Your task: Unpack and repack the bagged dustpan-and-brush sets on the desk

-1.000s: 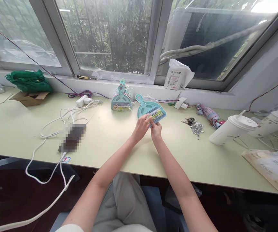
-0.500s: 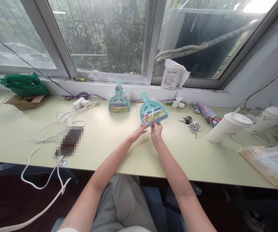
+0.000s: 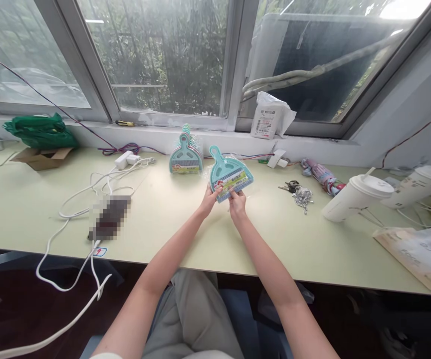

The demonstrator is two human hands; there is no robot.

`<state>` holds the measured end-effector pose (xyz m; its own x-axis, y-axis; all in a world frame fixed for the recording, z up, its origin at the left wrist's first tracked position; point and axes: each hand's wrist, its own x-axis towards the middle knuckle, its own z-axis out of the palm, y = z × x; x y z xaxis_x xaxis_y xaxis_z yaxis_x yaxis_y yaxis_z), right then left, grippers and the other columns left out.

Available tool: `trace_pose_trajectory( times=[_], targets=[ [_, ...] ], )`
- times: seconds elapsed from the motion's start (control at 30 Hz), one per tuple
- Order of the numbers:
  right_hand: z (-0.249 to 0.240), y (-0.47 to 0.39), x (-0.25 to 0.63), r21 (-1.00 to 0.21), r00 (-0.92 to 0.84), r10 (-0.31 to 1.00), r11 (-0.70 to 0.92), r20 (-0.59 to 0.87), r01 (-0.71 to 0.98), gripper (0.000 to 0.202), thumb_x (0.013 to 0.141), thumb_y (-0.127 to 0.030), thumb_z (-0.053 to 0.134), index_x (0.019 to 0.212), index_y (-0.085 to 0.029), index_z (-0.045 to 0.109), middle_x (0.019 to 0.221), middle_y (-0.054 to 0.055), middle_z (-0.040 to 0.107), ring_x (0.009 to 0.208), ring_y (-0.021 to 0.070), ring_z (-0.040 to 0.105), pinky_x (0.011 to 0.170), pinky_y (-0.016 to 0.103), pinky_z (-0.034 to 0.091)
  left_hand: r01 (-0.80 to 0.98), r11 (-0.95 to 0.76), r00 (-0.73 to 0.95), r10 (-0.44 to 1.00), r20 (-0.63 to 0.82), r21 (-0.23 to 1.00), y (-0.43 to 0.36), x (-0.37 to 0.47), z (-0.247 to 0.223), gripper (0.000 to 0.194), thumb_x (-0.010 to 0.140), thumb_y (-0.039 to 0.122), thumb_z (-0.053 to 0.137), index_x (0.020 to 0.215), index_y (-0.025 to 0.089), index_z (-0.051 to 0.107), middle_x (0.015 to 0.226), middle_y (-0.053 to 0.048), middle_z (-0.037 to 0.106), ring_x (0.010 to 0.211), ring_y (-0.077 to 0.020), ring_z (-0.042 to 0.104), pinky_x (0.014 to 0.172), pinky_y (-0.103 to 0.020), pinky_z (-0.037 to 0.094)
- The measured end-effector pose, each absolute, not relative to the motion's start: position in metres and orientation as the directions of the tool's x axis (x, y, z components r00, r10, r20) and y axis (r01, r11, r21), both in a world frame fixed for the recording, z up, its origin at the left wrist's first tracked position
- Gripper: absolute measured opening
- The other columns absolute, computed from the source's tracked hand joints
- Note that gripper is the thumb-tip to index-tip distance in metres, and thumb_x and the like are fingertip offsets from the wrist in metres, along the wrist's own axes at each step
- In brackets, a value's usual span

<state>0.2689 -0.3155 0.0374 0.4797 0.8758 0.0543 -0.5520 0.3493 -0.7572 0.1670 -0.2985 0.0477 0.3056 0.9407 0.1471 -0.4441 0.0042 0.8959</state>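
Between my two hands is a small teal dustpan and brush set (image 3: 231, 173) in clear plastic wrap, with a printed label across its front. Its handle tilts up and to the left. My left hand (image 3: 210, 200) grips the lower left corner, thumb on the label. My right hand (image 3: 237, 203) pinches the lower edge near the middle. Just left of it, a row of several similar dustpan sets (image 3: 185, 158) stands upright, one behind another, near the wall. The fingers behind the held set are hidden.
A dark pixelated phone-like thing (image 3: 110, 217) and white cables lie to the left. A cardboard box (image 3: 42, 158) with a green bag (image 3: 39, 130) stands far left. Keys (image 3: 301, 194), a folded umbrella (image 3: 322, 177), white cups (image 3: 357, 197) and a paper bag (image 3: 417, 254) are to the right.
The held dustpan set has shifted left and slightly toward me, tipping further left. My left hand has moved onto its lower left corner; my right hand still pinches the lower edge.
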Motion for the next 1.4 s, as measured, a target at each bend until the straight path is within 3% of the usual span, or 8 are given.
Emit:
trace_pose_trajectory(
  times=[0.3, 0.63, 1.03, 1.4],
  targets=[
    [0.033, -0.309, 0.276, -0.775, 0.312, 0.95, 0.197, -0.001, -0.6, 0.027, 0.065, -0.021, 0.074, 0.09, -0.017, 0.063, 0.095, 0.005, 0.072, 0.096, 0.0201, 0.067, 0.093, 0.036, 0.053, -0.393, -0.07, 0.202, 0.966, 0.16, 0.917, -0.292, 0.161, 0.043, 0.055, 0.073, 0.037, 0.07, 0.12, 0.022, 0.046, 0.117, -0.007, 0.06, 0.114, -0.0245, 0.055, 0.098, -0.042, 0.044],
    [0.037, -0.308, 0.284, -0.793, 0.211, 0.977, 0.147, 0.025, -0.591, 0.028, 0.062, -0.014, 0.074, 0.088, -0.015, 0.064, 0.096, 0.005, 0.072, 0.1, 0.0211, 0.066, 0.097, 0.038, 0.051, -0.392, -0.001, 0.261, 0.959, 0.112, 0.92, -0.298, 0.153, 0.052, 0.062, 0.071, 0.039, 0.071, 0.126, 0.028, 0.043, 0.12, -0.003, 0.059, 0.107, -0.0223, 0.059, 0.089, -0.039, 0.051],
    [0.034, -0.307, 0.279, -0.788, 0.208, 0.978, 0.131, 0.005, -0.601, 0.029, 0.062, -0.018, 0.077, 0.088, -0.014, 0.065, 0.097, 0.007, 0.072, 0.096, 0.0199, 0.067, 0.094, 0.035, 0.052, -0.317, 0.013, 0.215, 0.975, 0.058, 0.948, -0.29, 0.149, 0.051, 0.061, 0.073, 0.039, 0.069, 0.126, 0.028, 0.042, 0.12, -0.005, 0.059, 0.103, -0.0236, 0.061, 0.079, -0.039, 0.056],
    [0.031, -0.307, 0.301, -0.858, 0.254, 0.964, 0.063, -0.08, -0.51, 0.034, 0.064, -0.025, 0.08, 0.094, -0.016, 0.065, 0.093, 0.005, 0.072, 0.074, 0.0178, 0.071, 0.083, 0.036, 0.059, -0.251, 0.076, 0.311, 0.95, 0.006, 0.965, -0.284, 0.128, 0.054, 0.067, 0.074, 0.04, 0.067, 0.132, 0.033, 0.035, 0.121, -0.006, 0.057, 0.077, -0.0191, 0.068, 0.063, -0.039, 0.06]
  ],
)
